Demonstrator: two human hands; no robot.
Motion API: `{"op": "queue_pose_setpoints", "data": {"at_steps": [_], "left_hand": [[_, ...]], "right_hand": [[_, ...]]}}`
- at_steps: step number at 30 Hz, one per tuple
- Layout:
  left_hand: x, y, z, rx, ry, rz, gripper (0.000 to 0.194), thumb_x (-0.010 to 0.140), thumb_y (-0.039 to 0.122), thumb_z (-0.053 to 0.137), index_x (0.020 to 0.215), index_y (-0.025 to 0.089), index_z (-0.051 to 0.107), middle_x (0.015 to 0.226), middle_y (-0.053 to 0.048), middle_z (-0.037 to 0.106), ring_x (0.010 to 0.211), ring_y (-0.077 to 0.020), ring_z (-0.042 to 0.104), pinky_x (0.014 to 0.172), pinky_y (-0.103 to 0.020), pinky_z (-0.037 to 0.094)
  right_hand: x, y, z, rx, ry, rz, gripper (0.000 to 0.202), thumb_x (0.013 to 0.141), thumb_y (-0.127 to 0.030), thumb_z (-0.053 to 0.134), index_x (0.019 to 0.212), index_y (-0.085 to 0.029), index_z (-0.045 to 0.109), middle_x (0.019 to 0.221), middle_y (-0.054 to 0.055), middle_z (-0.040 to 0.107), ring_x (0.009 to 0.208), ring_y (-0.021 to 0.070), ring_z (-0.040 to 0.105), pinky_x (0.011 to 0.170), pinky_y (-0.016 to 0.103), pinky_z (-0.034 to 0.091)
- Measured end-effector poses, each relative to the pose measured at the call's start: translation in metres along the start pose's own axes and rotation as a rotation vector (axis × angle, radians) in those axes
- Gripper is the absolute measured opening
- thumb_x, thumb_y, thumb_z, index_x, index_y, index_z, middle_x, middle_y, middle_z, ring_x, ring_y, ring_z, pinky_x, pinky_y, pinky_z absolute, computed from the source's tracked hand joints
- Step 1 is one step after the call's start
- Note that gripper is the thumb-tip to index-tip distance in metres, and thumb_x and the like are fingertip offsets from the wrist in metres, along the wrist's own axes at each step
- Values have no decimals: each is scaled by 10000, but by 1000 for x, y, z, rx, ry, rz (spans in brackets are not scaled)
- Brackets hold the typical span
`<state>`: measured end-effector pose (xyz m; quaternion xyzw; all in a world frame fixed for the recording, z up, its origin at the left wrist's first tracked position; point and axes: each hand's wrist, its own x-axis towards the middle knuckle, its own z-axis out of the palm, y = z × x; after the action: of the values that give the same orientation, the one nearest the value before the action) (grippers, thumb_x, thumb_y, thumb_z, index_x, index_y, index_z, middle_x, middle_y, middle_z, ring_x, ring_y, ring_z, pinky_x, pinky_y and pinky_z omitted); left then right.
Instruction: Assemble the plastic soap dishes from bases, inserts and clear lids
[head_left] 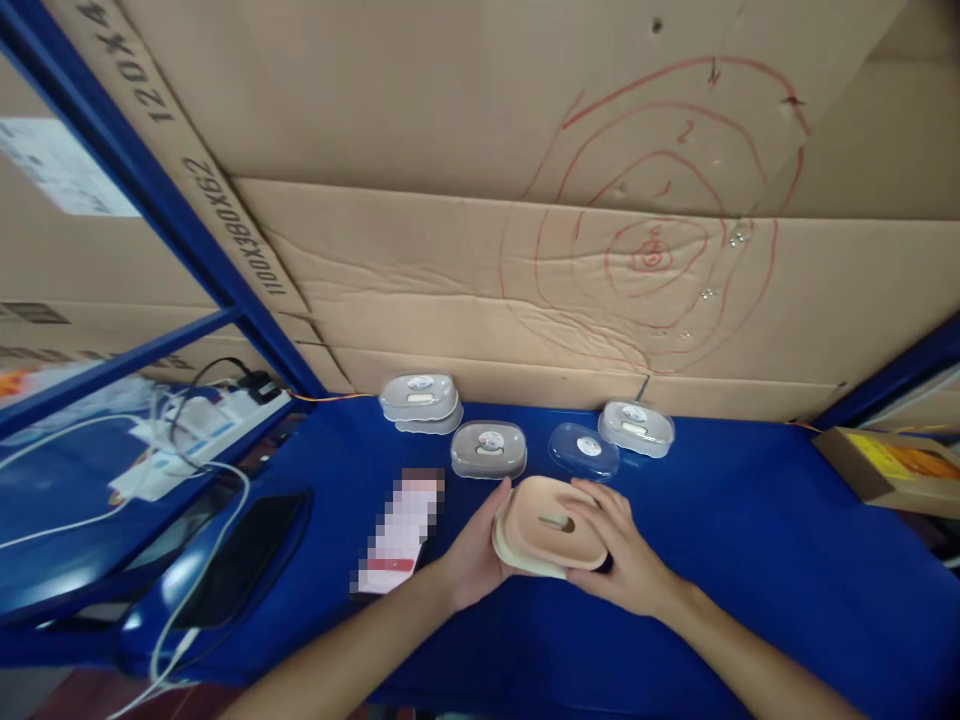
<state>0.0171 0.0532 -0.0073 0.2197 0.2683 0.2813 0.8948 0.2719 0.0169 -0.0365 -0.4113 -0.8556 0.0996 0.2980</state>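
Observation:
Between my two hands is a peach-coloured, rounded oval plastic box [525,515] with an oblong hole in its top and a paler cream part beneath. My left hand [478,548] grips its left side, thumb along the edge. On the opposite side my right hand [628,548] is closed round it, with fingers reaching over the top near the hole. Just behind stand a greyish box under a clear cover [489,451] and a clear cover [583,452] lying by itself, each with a round label. What the palms cover is hidden.
Further back are stacked clear-covered boxes [420,398] and another covered box [637,430]. A phone [397,535] with a blurred screen lies left on the blue table [720,500]. A dark device [236,550], cables and a power strip [217,440] occupy the left; a carton [889,470] stands right.

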Motion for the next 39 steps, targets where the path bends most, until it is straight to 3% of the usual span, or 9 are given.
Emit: {"op": "queue_pose_setpoints", "data": {"at_steps": [6,8,11,14,18,23,28,32,39], "left_hand": [[-1,-7,0,30,75,30,566,1006,545,650,1383,124,697,1319,-186,770,1174,-347,742,881,-406,597],[-2,-7,0,21,102,51,512,988,471,691,1357,116,707,1283,-180,784,1146,-333,750,873,-389,597],[-1,-5,1,3,152,72,425,966,400,702,1281,117,731,1180,-153,816,1074,-308,766,837,-368,601],[0,-2,1,-8,183,67,399,954,374,696,1259,119,729,1160,-151,819,1042,-314,774,814,-382,610],[0,1,1,-10,189,58,403,936,349,713,1261,110,715,1148,-164,821,1032,-329,783,842,-409,615],[-1,3,3,-2,197,55,373,936,343,726,1249,144,698,1123,-147,830,986,-319,797,816,-403,617],[-2,4,5,5,191,44,358,942,353,735,1233,147,700,1126,-148,830,999,-320,799,815,-387,611],[-1,4,3,7,195,22,381,949,403,743,1237,156,710,1138,-139,831,1046,-338,792,848,-415,614],[1,9,0,30,161,-15,566,1009,558,632,1359,118,693,1296,-175,782,1172,-367,753,935,-475,609]], "right_hand": [[-2,-11,0,16,-36,6,751,940,-538,736,1584,-299,433,1656,154,449,1508,382,441,1187,547,406],[-2,-11,-2,31,-46,6,760,954,-616,697,1593,-309,425,1660,150,448,1512,385,441,1187,555,414],[0,-3,-8,89,-63,-14,795,1006,-767,467,1640,-298,362,1694,155,400,1541,376,415,1199,561,415],[3,13,-13,82,62,98,675,1096,-665,298,1659,-294,315,1700,145,397,1569,341,388,1227,564,385],[6,41,-11,-108,147,335,554,1099,-507,474,1615,-319,393,1679,132,436,1572,355,379,1233,635,339],[5,56,0,-159,165,376,491,1006,-511,648,1443,-299,575,1519,145,574,1471,389,497,1162,667,405],[6,55,6,-143,214,408,615,956,-546,700,1485,-292,518,1609,176,443,1497,411,465,1132,669,447],[10,59,5,-86,228,415,539,985,-554,659,1443,-285,567,1573,165,516,1470,404,505,1152,677,434],[11,48,-7,84,334,407,393,1090,-476,494,1418,-261,528,1454,140,634,1350,301,639,1124,543,535]]}}
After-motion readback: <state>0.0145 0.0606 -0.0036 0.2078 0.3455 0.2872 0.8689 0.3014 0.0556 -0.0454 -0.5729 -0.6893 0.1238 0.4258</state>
